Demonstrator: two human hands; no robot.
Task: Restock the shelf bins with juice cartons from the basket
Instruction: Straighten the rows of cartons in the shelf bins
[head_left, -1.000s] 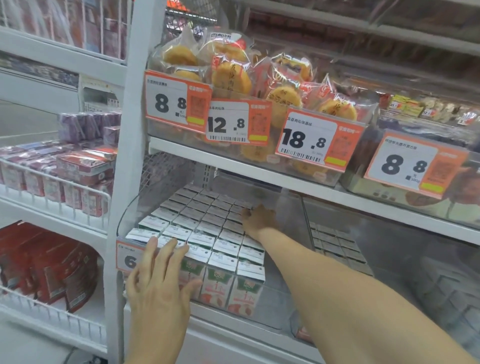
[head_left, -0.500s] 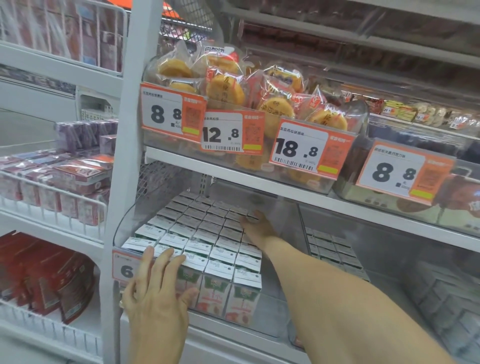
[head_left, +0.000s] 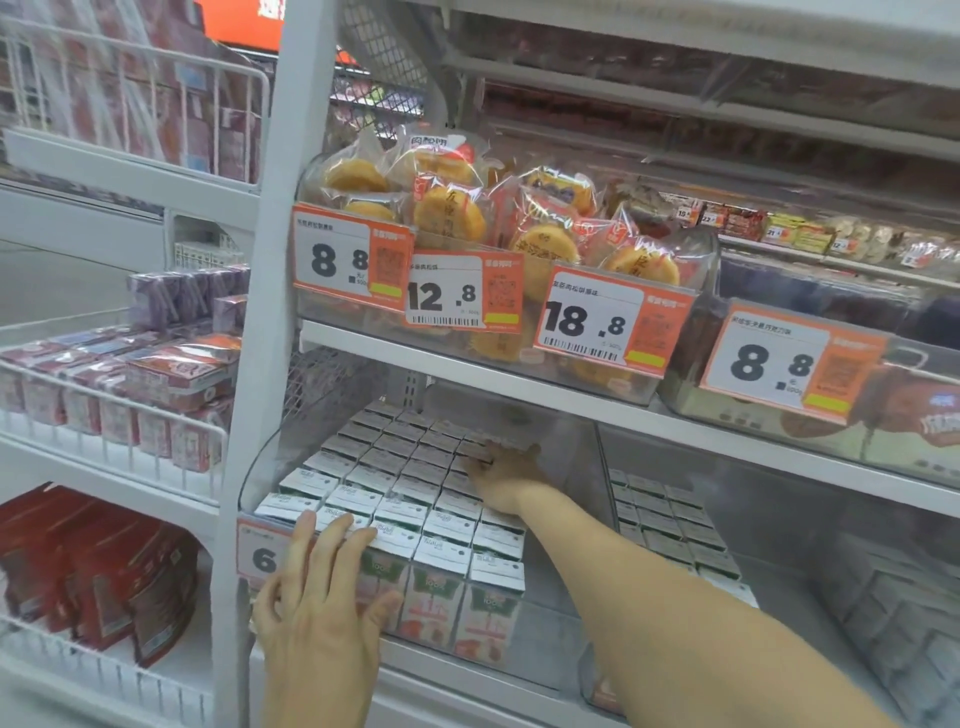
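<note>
Juice cartons (head_left: 410, 499): upright rows filling the clear bin (head_left: 260, 467). Right hand (head_left: 506, 475) deep in the bin, fingers on the rear cartons, grip unclear. Left hand (head_left: 322, 603), fingers straight, pressing the bin's front.

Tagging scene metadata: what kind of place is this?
Most likely a supermarket aisle: orange price tags clipped to shelf edges, clear bins of juice cartons, and bagged pastries on the shelf above.
</note>
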